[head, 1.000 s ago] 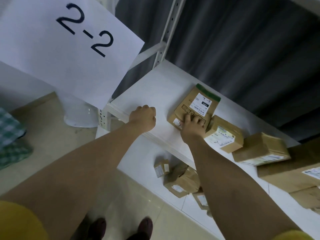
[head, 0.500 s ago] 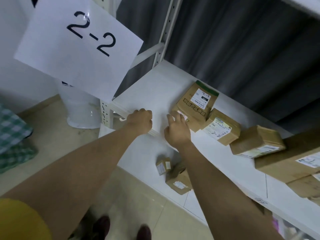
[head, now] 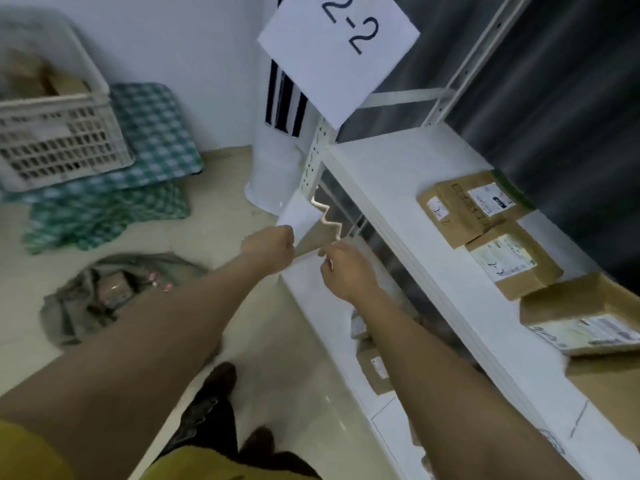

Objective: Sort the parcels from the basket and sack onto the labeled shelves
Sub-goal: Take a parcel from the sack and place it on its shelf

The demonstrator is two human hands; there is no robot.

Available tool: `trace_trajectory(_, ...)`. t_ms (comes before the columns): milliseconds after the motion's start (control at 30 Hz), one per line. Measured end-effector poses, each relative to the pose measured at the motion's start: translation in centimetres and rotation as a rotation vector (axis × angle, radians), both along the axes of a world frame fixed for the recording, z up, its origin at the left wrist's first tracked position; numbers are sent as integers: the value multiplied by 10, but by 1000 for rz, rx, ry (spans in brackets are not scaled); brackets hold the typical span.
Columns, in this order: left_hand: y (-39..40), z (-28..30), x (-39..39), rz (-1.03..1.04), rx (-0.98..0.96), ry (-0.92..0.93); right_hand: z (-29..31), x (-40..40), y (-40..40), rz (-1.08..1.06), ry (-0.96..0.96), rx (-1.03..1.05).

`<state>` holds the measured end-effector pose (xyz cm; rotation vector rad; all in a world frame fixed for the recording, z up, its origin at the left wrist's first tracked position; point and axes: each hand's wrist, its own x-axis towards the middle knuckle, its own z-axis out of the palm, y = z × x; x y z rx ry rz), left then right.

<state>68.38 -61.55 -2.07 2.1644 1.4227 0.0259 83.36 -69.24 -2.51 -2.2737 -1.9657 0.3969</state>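
Pulled back off the white metal shelf. Left hand fisted, seemingly gripping white paper; right hand pinching something, unclear what.

- Two bare forearms are stretched forward and slightly upward, converging toward the middle of the view.
- The left hand is curled into a fist, knuckles facing away.
- The right hand is seen just beside it, apart, back upward, fingers bent inward; whether anything is pinched cannot be told.

Matt cardboard parcels, seemingly plastic basket, checked cloth
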Motion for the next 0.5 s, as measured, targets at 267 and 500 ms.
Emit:
trace_trajectory(267,-51,-40,-183,332,-120,75,-37,-144,3,332,19,-202)
trace_trajectory(500,-71,-65,-313,524,-204,126,-61,-275,17,481,11,-350)
